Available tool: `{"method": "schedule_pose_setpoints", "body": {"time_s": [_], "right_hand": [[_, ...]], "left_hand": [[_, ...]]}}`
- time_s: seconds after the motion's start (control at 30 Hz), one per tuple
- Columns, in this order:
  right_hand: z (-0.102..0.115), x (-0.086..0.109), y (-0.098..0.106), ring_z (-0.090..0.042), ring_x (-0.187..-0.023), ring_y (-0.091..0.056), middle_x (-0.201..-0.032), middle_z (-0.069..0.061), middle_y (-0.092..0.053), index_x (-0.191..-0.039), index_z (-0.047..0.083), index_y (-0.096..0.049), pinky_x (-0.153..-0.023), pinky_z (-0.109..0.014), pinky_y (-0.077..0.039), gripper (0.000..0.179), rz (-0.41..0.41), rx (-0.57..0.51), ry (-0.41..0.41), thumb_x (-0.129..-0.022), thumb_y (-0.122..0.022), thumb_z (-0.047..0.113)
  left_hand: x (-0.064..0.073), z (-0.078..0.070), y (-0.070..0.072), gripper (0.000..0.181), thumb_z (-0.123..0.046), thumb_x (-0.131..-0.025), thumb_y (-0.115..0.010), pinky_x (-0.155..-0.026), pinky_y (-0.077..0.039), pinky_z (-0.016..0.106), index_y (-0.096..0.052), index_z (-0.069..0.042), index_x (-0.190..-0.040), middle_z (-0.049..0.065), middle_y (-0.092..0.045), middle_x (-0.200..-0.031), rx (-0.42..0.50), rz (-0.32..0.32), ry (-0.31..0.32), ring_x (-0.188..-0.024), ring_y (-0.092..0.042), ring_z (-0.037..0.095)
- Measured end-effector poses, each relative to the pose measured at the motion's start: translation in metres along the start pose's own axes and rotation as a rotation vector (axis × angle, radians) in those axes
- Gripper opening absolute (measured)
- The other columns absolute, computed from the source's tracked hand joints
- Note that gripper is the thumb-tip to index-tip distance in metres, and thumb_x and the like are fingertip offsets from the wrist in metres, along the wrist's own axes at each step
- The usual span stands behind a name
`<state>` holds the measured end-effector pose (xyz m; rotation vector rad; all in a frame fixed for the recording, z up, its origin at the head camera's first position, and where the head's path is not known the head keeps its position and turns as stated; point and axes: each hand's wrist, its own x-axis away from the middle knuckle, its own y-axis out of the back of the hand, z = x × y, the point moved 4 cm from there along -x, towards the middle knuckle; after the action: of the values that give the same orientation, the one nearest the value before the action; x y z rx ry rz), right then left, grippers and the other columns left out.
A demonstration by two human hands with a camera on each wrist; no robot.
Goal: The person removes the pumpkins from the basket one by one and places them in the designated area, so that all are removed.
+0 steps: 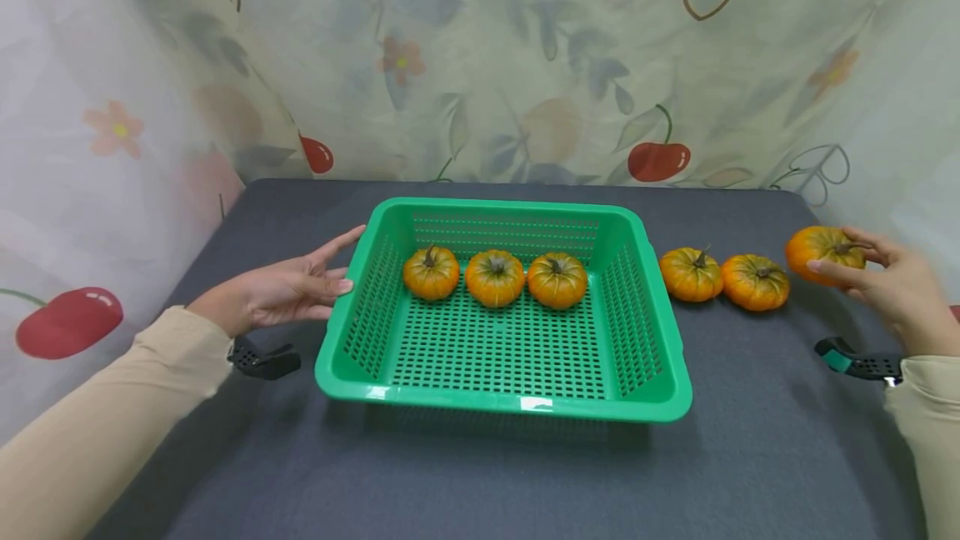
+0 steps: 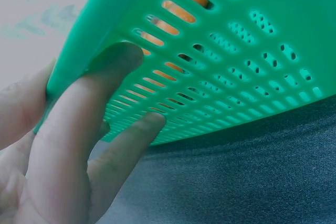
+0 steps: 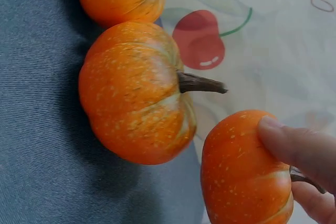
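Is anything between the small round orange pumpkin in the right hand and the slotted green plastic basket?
Yes, on the dark grey cloth surface: one round orange-green pumpkin beside the basket and a second pumpkin nearer the right hand. The basket's right wall also separates the held pumpkin from its inside.

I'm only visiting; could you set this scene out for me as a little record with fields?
Surface: dark table
Container: green basket with small holes
Inside basket: three orange pumpkins in a row
On the table: two pumpkins, right of the basket
Left hand: grips the basket's left rim
Right hand: holds another pumpkin, to the right of those two
Backdrop: pale patterned cloth
Pumpkins in view: six
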<state>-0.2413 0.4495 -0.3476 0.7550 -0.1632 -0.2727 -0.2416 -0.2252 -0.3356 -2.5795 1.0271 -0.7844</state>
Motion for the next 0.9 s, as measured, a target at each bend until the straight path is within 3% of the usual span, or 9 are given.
{"method": "schedule_pose_setpoints", "body": {"time_s": [0.1,0.17,0.43,0.5,0.57,0.63,0.8,0.9], "right_hand": [[-0.005,-0.003,-0.002,-0.042,-0.116,-0.038,-0.156,-0.033,-0.007,-0.155,0.009,-0.015,-0.053,-0.007,-0.045,0.088,0.009,0.007,-0.044,-0.091,-0.064,0.043],[-0.007,-0.005,-0.003,-0.051,-0.125,-0.029,-0.156,-0.034,-0.006,-0.155,0.006,-0.013,-0.051,-0.006,-0.043,0.088,0.015,0.0,-0.069,-0.091,-0.062,0.043],[-0.017,-0.008,-0.006,-0.053,-0.124,-0.03,-0.154,-0.038,-0.007,-0.153,0.0,-0.013,-0.053,-0.01,-0.04,0.091,0.046,0.025,-0.116,-0.091,-0.061,0.045],[-0.021,-0.009,-0.008,-0.052,-0.123,-0.031,-0.153,-0.038,-0.007,-0.153,-0.001,-0.012,-0.059,-0.015,-0.043,0.092,0.061,0.038,-0.124,-0.091,-0.061,0.046],[-0.026,-0.011,-0.009,-0.053,-0.127,-0.028,-0.153,-0.038,-0.006,-0.153,0.0,-0.01,-0.07,-0.029,-0.05,0.094,0.073,0.04,-0.139,-0.09,-0.061,0.048],[-0.033,-0.014,-0.01,-0.054,-0.127,-0.027,-0.153,-0.038,-0.005,-0.154,0.001,-0.01,-0.077,-0.043,-0.049,0.098,0.08,0.033,-0.153,-0.088,-0.062,0.052],[-0.045,-0.02,-0.013,-0.052,-0.123,-0.033,-0.154,-0.037,-0.008,-0.155,0.009,-0.011,-0.071,-0.041,-0.05,0.105,0.087,0.047,-0.179,-0.083,-0.065,0.06],[-0.044,-0.018,-0.014,-0.054,-0.126,-0.03,-0.153,-0.038,-0.008,-0.155,0.007,-0.009,-0.08,-0.051,-0.05,0.103,0.099,0.055,-0.181,-0.085,-0.063,0.059]], "left_hand": [[0.0,0.0,0.0,0.085,0.003,-0.102,-0.039,-0.086,-0.058,0.038,0.004,-0.053,-0.15,0.013,0.005,-0.163,0.006,0.001,0.0,-0.111,-0.065,0.028],[0.0,0.0,0.0,0.085,0.003,-0.102,-0.039,-0.086,-0.058,0.037,0.005,-0.052,-0.15,0.013,0.006,-0.163,0.002,0.004,-0.002,-0.111,-0.065,0.028],[0.0,0.001,0.001,0.085,0.002,-0.102,-0.04,-0.085,-0.059,0.036,0.004,-0.053,-0.15,0.013,0.006,-0.163,-0.01,-0.014,-0.002,-0.11,-0.065,0.027],[0.0,0.001,0.001,0.085,0.002,-0.102,-0.04,-0.085,-0.059,0.036,0.005,-0.052,-0.15,0.013,0.007,-0.163,-0.013,-0.009,-0.005,-0.11,-0.065,0.027],[0.0,0.001,0.001,0.085,0.002,-0.102,-0.04,-0.085,-0.059,0.036,0.005,-0.052,-0.15,0.013,0.006,-0.163,-0.013,-0.009,-0.006,-0.111,-0.065,0.027],[0.0,0.001,0.001,0.086,0.001,-0.102,-0.041,-0.086,-0.058,0.036,0.005,-0.052,-0.15,0.014,0.007,-0.163,-0.015,-0.006,-0.008,-0.111,-0.065,0.027],[0.001,0.0,0.001,0.086,0.0,-0.101,-0.043,-0.086,-0.058,0.036,0.005,-0.051,-0.151,0.014,0.007,-0.163,-0.021,-0.009,-0.009,-0.112,-0.065,0.027],[0.001,0.0,0.001,0.086,0.0,-0.102,-0.043,-0.085,-0.058,0.035,0.005,-0.051,-0.151,0.014,0.007,-0.163,-0.024,-0.011,-0.009,-0.111,-0.065,0.026]]}}
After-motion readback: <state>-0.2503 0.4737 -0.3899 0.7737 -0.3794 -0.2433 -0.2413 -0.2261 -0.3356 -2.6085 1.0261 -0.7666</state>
